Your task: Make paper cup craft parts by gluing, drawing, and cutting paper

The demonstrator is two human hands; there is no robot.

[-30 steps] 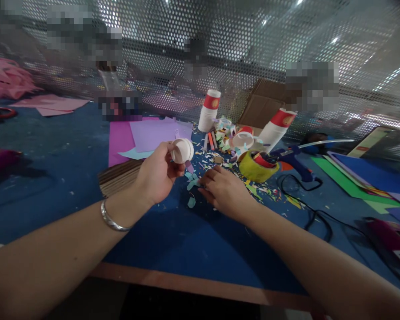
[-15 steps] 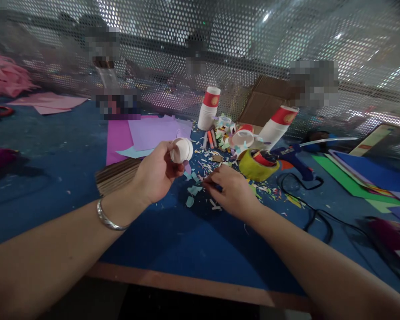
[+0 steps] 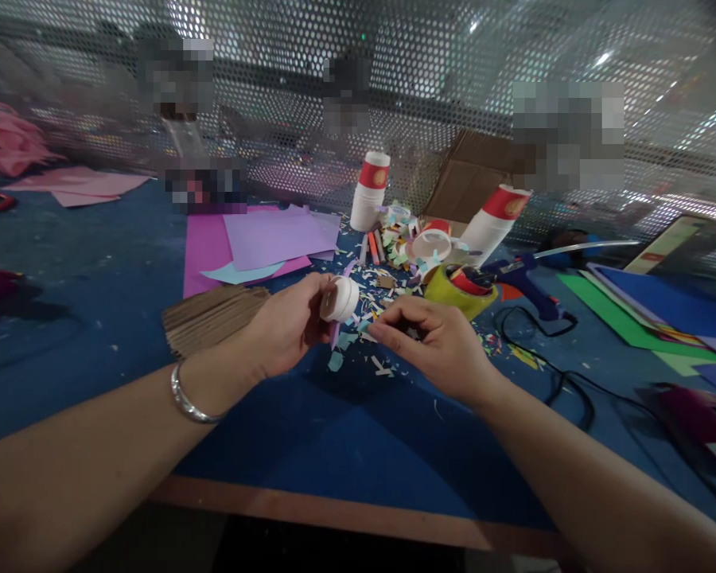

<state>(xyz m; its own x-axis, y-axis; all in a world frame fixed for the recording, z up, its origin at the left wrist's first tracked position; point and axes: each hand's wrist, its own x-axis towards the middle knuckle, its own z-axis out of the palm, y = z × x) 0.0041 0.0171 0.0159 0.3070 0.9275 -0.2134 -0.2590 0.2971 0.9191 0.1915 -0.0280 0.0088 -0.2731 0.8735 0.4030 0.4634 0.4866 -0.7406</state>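
My left hand (image 3: 292, 322) grips a small white round piece (image 3: 341, 300), like a short cup or cap with a ridge round its side. A purple paper strip (image 3: 335, 334) hangs below it. To the right of it, my right hand (image 3: 435, 342) is closed in a pinch, with a light-blue paper scrap (image 3: 363, 326) at its fingertips. Under and behind both hands lie many coloured paper clippings (image 3: 382, 302). Corrugated cardboard (image 3: 208, 318) lies beside my left wrist.
Behind are purple sheets (image 3: 278, 237), two stacks of paper cups (image 3: 370, 195) (image 3: 492, 227) and a yellow tape roll (image 3: 462, 293). A blue glue gun (image 3: 531, 286) with a black cord (image 3: 564, 374) and coloured sheets (image 3: 662, 306) lie right. A perforated metal screen (image 3: 429, 72) stands behind the table.
My left hand has moved slightly right and down, turning the white piece sideways. My right hand has lifted from the clippings, and a light-blue scrap now shows at its fingertips.
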